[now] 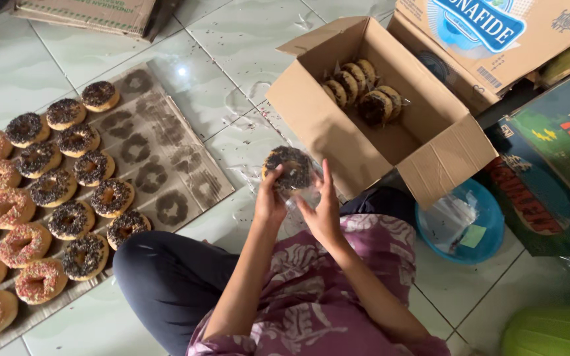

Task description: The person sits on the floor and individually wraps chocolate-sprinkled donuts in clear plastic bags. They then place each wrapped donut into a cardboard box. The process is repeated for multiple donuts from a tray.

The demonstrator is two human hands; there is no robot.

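Holding a round doughnut (288, 168) topped with dark chocolate sprinkles, partly inside a clear plastic bag (301, 192), a seated person works over a tiled floor. The left hand (268, 198) grips its lower left edge, the right hand (323, 209) closes on the bag just beside it, fingers upright. Beyond the hands an open cardboard box (338, 132) holds bagged doughnuts; left of them, rows of doughnuts (54, 217) lie on flattened cardboard.

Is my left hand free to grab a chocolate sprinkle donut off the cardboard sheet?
Probably not yet: the left hand and right hand both hold a bagged donut.
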